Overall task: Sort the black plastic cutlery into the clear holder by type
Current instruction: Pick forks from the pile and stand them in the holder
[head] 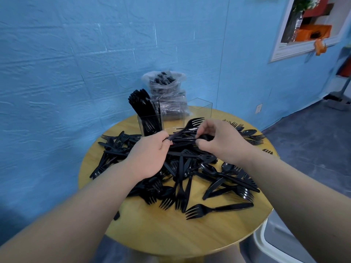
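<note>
Now, by label:
Left hand [150, 154]: fingers curled, pinching handle ends of a small bundle of forks [187, 130], above table centre.
Right hand [218, 141]: fingers bent, thumb and fingertips clamped on the same bundle from 3 o'clock.
Cutlery pile [190, 173]: loose forks, knives, spoons spread over the round wooden table [171, 234], mostly centre to 9 o'clock.
Clear holder [171, 118]: at 12 o'clock; left compartment packed with upright black pieces; right compartment's contents hard to tell.
Plastic bag [165, 86]: beyond holder, holding more black cutlery.
</note>
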